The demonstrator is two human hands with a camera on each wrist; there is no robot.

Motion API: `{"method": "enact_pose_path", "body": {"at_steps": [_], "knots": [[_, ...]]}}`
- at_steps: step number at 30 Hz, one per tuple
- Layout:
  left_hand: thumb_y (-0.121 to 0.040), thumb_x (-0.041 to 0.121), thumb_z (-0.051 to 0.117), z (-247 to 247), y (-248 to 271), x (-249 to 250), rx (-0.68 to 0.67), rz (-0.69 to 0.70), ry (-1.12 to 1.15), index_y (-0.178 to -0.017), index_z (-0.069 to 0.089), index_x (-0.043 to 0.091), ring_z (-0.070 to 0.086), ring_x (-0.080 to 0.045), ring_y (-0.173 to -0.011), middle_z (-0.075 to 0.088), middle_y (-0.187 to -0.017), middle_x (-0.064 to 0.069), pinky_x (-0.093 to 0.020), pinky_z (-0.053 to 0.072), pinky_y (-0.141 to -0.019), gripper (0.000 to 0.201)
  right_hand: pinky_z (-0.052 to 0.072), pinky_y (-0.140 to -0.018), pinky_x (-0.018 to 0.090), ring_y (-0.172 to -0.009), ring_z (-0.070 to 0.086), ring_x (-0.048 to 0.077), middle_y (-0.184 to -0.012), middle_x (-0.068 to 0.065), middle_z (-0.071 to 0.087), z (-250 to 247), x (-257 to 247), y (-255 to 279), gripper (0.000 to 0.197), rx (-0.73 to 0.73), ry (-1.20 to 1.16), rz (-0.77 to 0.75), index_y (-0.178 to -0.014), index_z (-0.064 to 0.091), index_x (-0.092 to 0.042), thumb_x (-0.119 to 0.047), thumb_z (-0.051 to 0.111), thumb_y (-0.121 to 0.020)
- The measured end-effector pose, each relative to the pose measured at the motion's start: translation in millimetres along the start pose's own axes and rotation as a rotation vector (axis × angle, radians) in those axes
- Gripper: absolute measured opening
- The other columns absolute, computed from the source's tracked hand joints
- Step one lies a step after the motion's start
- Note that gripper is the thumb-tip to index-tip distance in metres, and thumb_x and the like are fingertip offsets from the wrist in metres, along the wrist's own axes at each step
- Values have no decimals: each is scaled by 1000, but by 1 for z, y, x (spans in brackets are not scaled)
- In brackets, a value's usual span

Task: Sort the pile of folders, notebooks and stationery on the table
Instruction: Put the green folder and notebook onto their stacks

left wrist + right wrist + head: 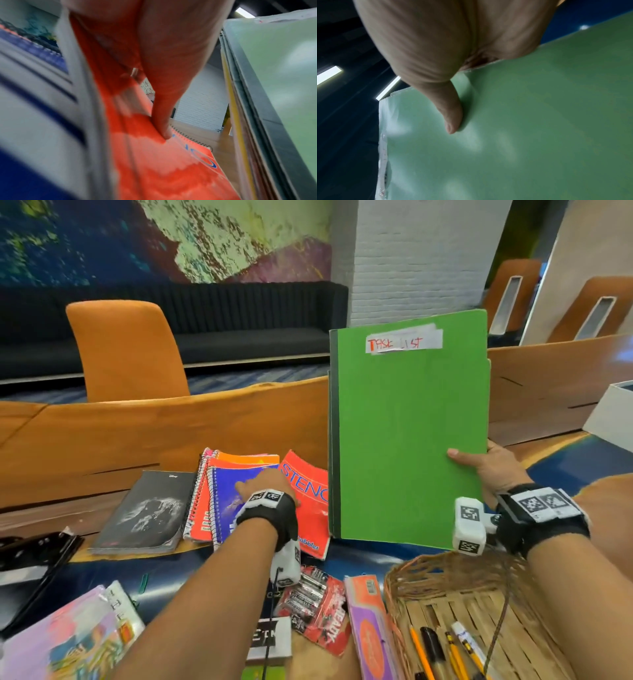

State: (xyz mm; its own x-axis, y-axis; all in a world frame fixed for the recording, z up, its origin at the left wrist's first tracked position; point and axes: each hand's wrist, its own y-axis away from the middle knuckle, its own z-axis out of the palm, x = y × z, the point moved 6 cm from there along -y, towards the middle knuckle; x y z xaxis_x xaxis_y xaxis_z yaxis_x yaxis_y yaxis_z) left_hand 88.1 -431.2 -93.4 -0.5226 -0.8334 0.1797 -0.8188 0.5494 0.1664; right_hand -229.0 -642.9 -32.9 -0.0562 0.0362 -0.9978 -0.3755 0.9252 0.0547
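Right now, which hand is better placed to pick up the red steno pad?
Left. The left hand already rests on the notebooks, a finger touching the steno pad. The right hand is busy holding the green folder upright.

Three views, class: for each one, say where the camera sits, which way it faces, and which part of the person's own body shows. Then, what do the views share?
Head: looks forward and down at table; both forearms, left hand, right hand.
Left wrist: looks along fingers pressing the red notebook.
Right wrist: looks along thumb on the green folder.
Shared: the folder appears in all three.
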Motion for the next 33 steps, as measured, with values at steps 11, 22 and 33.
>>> {"method": "enact_pose_path", "body": {"at_steps": [11, 22, 33], "knots": [[-78, 29, 68, -33, 3, -67, 105, -443, 194, -121, 54, 8, 34, -40, -130, 37, -139, -16, -54, 33, -107, 50, 57, -48, 24, -71, 71, 20, -99, 12, 70, -2, -11, -2, 35, 47, 21, 27, -119, 59, -10, -9, 70, -86], [-85, 11, 64, -64, -3, -68, 13, -154, 183, -98, 65, 9, 62, -32, -109, 64, -118, -13, -36, 49, -95, 14, 48, -56, 27, -74, 67, 18, -89, 3, 69, 24, -11, -8, 29, 17, 144, 63, -113, 60, -15, -4, 69, -87], [-85, 15, 62, -44, -63, -116, 80, -92, 386, -107, 58, 11, 62, -36, -101, 65, -111, -11, -43, 53, -88, 23, 48, -99, 51, -111, 61, 33, -134, 14, 58, 77, 64, -87, 62, -176, 911, 269, -135, 49, -9, -29, 76, -83]]}}
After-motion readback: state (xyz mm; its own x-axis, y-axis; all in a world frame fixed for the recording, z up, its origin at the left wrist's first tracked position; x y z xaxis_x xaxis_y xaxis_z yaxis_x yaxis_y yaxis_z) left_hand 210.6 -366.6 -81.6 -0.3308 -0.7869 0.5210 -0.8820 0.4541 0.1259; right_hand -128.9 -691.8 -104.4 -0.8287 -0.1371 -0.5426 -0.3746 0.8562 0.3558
